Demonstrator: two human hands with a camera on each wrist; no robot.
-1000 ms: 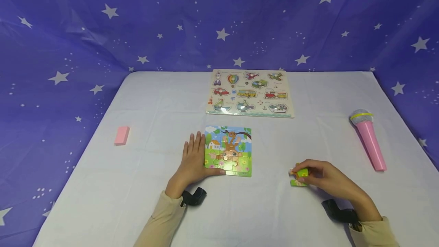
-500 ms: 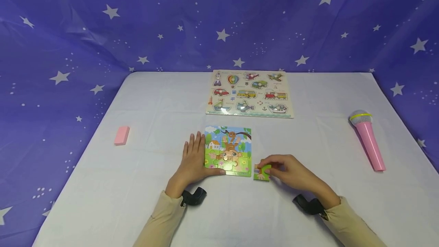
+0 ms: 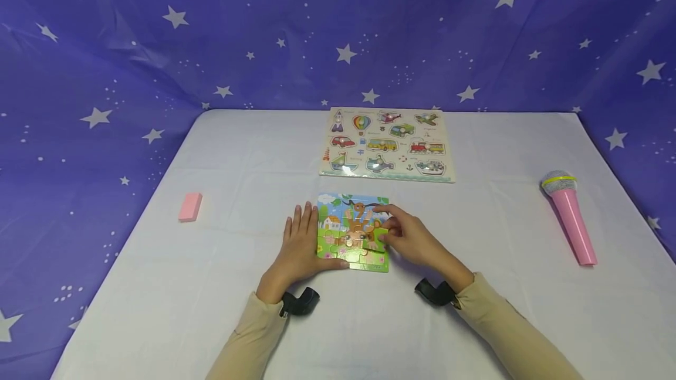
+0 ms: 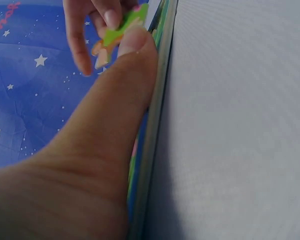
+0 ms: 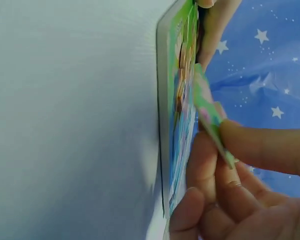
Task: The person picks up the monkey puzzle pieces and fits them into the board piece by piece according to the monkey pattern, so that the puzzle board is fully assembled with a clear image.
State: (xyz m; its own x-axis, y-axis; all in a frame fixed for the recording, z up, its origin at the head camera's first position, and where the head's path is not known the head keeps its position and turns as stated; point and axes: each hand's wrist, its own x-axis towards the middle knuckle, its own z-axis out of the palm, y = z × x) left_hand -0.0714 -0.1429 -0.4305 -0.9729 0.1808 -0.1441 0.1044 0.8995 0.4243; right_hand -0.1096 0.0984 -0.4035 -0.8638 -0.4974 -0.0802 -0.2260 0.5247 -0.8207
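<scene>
A square jigsaw puzzle (image 3: 331, 226) with a monkey picture lies on the white-covered table. My left hand (image 3: 298, 255) rests flat beside it, straight fingers along its left edge and thumb across the near edge. Between thumb and fingers, my right hand (image 3: 414, 242) pinches a green jigsaw piece (image 3: 375, 242) over the puzzle's right part. In the right wrist view the piece (image 5: 206, 102) is tilted, close over the puzzle's face. The left wrist view has my left thumb (image 4: 107, 100) in front, partly covering the puzzle and the held piece (image 4: 121, 34).
Behind the puzzle lies a wooden vehicle peg board (image 3: 388, 145). A pink toy microphone (image 3: 570, 219) lies at the right, and a pink block (image 3: 190, 207) at the left. A blue starry cloth (image 3: 296, 34) hangs behind the table.
My right hand has carried the jigsaw piece leftward from the table on the right to over the puzzle. My left hand has stayed at the puzzle's edge.
</scene>
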